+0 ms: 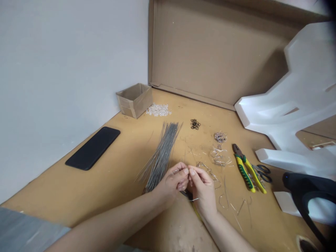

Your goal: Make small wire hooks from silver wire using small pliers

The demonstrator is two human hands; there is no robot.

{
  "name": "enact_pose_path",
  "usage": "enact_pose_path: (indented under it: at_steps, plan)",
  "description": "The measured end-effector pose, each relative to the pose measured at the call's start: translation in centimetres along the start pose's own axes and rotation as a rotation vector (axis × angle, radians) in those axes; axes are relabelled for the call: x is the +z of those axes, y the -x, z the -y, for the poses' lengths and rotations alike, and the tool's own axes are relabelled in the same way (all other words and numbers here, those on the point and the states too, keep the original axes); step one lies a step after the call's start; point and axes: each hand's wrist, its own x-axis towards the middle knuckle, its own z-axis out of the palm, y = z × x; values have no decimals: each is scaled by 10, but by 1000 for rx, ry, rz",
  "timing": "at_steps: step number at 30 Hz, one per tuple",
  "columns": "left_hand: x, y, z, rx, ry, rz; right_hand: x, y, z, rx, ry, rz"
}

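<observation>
My left hand and my right hand meet at the fingertips, thumbs on top, both closed in a pinch. Between them is a thin bent metal wire; one curved length shows below the fingers, and the small part in the pinch is mostly hidden. Under my right hand lies a tool with a yellow handle, largely covered. Just left of and behind my hands a bundle of straight grey wires rests on the table. Bent wire pieces lie beyond my right hand.
A cardboard box stands beside a pile of clear beads. Small black rings lie farther back. A black phone is at left. At right are green-yellow pliers, scissors, white foam and wire scraps.
</observation>
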Motion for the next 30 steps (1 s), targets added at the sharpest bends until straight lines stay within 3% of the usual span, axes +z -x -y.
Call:
enact_pose_path:
  at_steps: [5,12,19,26,30]
  plan:
    - [1,0,-2,-16,41,26,-1,0,3,-17,18,11]
    - [0,-2,-8,-107,73,90,-4,-1,6,-211,171,45]
    - [-1,-3,-7,-127,-8,106,-1,-1,12,-315,276,-14]
    - [-3,-4,-12,-19,-270,-42,-9,-7,20,-163,85,-78]
    - [-5,-4,-18,11,-315,-89,-14,-10,22,-191,108,-80]
